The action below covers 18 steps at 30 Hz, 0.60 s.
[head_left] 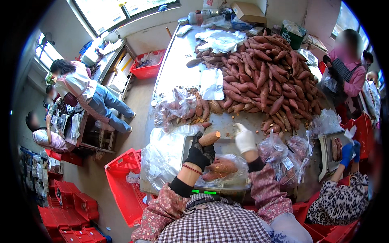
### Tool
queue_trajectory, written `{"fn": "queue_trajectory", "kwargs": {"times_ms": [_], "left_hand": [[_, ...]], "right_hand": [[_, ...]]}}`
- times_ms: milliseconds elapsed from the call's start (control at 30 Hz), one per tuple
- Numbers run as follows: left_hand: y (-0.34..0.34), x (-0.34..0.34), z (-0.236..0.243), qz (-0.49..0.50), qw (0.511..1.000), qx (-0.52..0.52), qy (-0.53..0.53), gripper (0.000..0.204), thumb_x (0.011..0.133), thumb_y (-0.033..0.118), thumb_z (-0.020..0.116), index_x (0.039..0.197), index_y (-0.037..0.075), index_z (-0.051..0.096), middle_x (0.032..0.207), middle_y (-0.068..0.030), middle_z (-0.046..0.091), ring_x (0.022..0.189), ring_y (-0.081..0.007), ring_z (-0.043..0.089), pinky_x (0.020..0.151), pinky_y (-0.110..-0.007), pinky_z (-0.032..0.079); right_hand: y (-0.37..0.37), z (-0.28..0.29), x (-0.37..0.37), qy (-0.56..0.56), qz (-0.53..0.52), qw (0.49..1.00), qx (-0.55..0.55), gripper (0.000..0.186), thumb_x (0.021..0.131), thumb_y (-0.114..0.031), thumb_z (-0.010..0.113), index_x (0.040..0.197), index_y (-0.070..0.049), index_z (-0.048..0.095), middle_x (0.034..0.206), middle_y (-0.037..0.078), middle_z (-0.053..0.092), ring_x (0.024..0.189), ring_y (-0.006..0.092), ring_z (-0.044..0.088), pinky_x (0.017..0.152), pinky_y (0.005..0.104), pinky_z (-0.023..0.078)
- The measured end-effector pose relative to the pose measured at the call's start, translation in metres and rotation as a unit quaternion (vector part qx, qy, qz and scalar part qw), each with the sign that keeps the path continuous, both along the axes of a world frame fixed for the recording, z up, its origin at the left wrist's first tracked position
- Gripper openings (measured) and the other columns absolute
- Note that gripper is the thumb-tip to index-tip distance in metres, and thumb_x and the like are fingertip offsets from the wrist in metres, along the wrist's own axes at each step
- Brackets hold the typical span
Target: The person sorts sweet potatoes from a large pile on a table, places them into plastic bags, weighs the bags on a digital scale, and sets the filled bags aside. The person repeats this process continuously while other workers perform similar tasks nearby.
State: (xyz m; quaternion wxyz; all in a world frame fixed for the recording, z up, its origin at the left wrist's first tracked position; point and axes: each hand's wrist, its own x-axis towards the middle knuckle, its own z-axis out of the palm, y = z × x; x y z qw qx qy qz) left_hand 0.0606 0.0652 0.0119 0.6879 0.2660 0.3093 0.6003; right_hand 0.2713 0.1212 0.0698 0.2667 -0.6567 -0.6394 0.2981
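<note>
My left hand [201,152], in a black glove, is closed around a sweet potato [210,139] whose pale cut end points up and to the right. My right hand [245,138] wears a white glove and is raised just to the right of it. Its fingers reach out toward the pile, and I see nothing in them. Below both hands an opened clear plastic bag [237,162] with several sweet potatoes [219,169] lies in a shallow grey tray [188,142]. Ahead, a big heap of reddish sweet potatoes [263,77] covers the far right of the metal table [178,69].
Clear bags [164,156] lie left of the tray; filled bags [283,156] sit at its right. Red crates [121,182] stand at the table's left. A co-worker's blue-gloved hands [349,154] work at another tray [326,150] on the right. Other people stand farther off.
</note>
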Motion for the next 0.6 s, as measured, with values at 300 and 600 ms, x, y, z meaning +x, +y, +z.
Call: {"fn": "queue_trajectory", "kwargs": {"times_ms": [300, 600], "left_hand": [[-0.049, -0.012, 0.116, 0.091, 0.944, -0.038, 0.314, 0.030, 0.076, 0.021, 0.079, 0.095, 0.006, 0.060, 0.081, -0.0025, 0.065, 0.072, -0.0144, 0.063, 0.064, -0.028, 0.051], [-0.049, 0.054, 0.054, -0.080, 0.566, 0.290, 0.767, 0.029, 0.073, 0.032, 0.074, 0.088, 0.010, 0.062, 0.082, -0.0095, 0.061, 0.081, -0.0307, 0.062, 0.071, -0.042, 0.049]], "right_hand": [[-0.059, 0.023, 0.072, 0.008, 0.085, 0.994, -0.073, 0.061, 0.083, -0.047, 0.071, 0.120, 0.001, 0.061, 0.092, 0.014, 0.072, 0.085, 0.0268, 0.071, 0.073, 0.0360, 0.054], [-0.098, 0.021, 0.062, 0.193, 0.069, 0.963, -0.175, 0.019, 0.088, -0.022, 0.070, 0.085, -0.003, 0.066, 0.067, 0.002, 0.063, 0.056, 0.0079, 0.054, 0.051, 0.0230, 0.041]]}}
